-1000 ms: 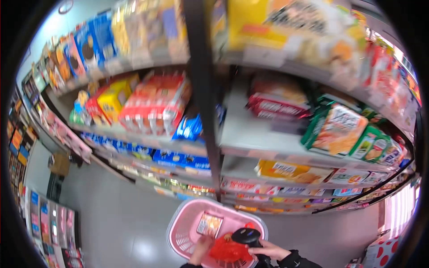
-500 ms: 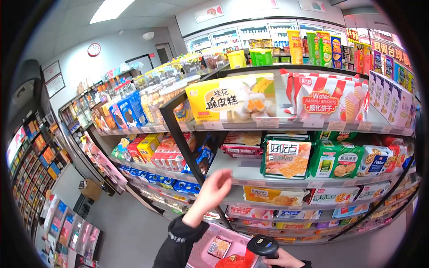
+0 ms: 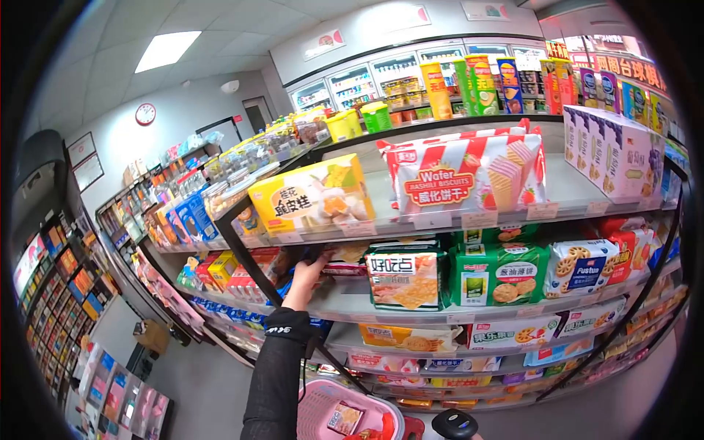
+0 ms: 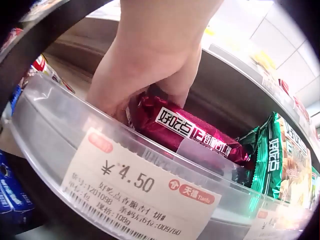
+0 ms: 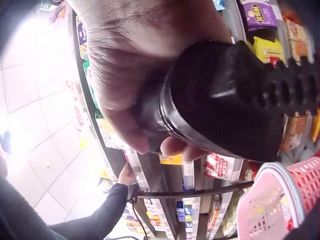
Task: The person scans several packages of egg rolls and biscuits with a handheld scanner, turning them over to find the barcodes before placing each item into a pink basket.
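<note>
My left hand point(image 3: 306, 282) reaches onto the middle shelf beside the black post. In the left wrist view the left hand point(image 4: 150, 60) grips the end of a dark red biscuit pack point(image 4: 180, 122), behind a clear shelf edge with a 4.50 price label point(image 4: 140, 185). A green-edged biscuit pack point(image 4: 282, 160) stands to its right. In the right wrist view my right hand point(image 5: 145, 65) has its fingers curled round a black handheld device point(image 5: 215, 105) with a coiled cable. The device's rounded head point(image 3: 455, 424) shows at the bottom of the head view.
A pink basket point(image 3: 315, 411) holding a small pack point(image 3: 345, 418) and something red is below the shelves. The black shelf post point(image 3: 253, 257) stands left of the left hand. Wafer bags point(image 3: 469, 172) and a yellow box point(image 3: 312, 194) stand on the upper shelf.
My left hand has moved from over the basket onto the middle shelf and grips the dark red pack. The head view has lifted from the basket towards the shelves.
</note>
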`<state>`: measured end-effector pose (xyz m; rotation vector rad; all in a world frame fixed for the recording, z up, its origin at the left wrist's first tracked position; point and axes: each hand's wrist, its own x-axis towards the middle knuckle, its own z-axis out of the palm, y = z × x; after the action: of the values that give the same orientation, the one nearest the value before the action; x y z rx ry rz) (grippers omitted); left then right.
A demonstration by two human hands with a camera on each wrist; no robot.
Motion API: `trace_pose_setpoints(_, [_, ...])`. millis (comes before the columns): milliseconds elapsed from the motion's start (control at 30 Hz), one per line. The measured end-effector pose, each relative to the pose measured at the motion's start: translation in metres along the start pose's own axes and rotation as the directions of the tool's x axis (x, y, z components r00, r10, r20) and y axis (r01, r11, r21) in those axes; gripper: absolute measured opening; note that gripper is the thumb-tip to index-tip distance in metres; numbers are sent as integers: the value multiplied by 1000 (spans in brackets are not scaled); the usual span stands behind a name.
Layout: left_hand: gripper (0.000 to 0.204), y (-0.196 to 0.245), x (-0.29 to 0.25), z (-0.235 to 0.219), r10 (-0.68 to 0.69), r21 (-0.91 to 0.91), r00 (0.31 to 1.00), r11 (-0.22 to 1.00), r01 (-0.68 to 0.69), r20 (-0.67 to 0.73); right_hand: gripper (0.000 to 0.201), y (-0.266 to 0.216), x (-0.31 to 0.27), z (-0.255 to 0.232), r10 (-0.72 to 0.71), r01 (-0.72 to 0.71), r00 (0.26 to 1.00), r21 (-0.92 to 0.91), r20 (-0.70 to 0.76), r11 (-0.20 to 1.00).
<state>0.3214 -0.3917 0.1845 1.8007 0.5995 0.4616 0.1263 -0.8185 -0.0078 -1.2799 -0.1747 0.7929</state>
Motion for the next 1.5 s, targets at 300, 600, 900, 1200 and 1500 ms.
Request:
trace_pose_setpoints(300, [17,5,5,-16,-51,-290,994,954,77,97,14,3,-7,4,33,-36,999,107,26,994])
trace_pose_setpoints(600, [16,13,-27,-35,-24,-490,985,865,107,174,15,5,1,10,45,-51,989,40,139,998])
trace_pose_setpoints(900, [52,-3,-100,-67,136,-615,982,788,-26,133,25,-3,8,15,13,-33,970,80,243,996])
trace_pose_setpoints(1200, [57,-23,-117,-62,105,-726,991,688,-13,82,21,-29,47,32,-82,120,955,-117,286,986])
trace_pose_setpoints(1500, [54,-56,-164,-62,251,-881,941,463,91,229,37,-67,69,49,-227,213,901,80,369,974])
